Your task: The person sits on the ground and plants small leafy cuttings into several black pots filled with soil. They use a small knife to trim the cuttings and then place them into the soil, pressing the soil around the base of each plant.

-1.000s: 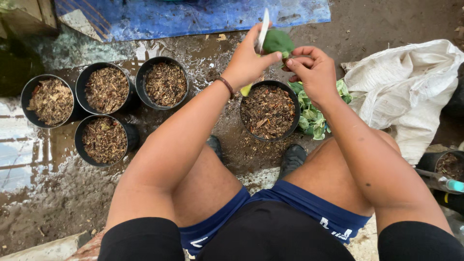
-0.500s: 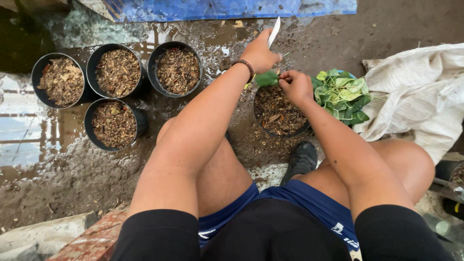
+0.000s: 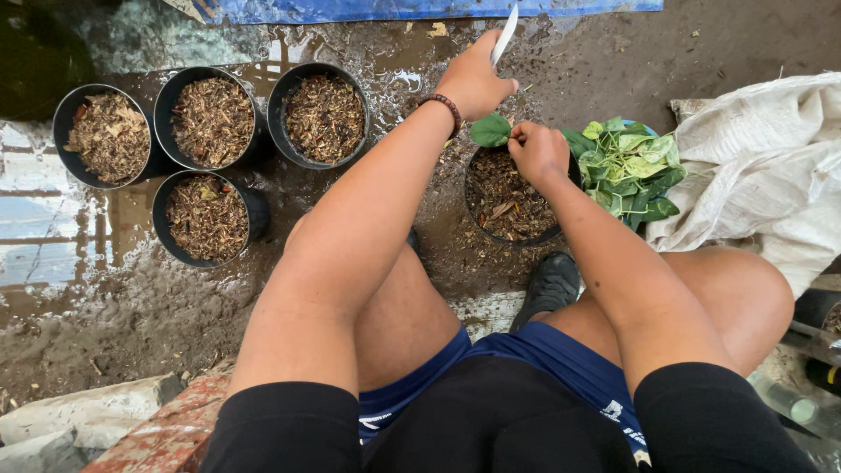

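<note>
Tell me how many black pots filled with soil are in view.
5. Three stand in a row at upper left, one sits below that row, and one is under the hands. A dark rim at the right edge may be another.

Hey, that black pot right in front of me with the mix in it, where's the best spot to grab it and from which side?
Probably by the near rim of the black pot, coming from your side. The far rim is taken: your right hand holds a green leaf cutting there, and your left hand has a white blade. The leafy bunch crowds the right edge.
</note>
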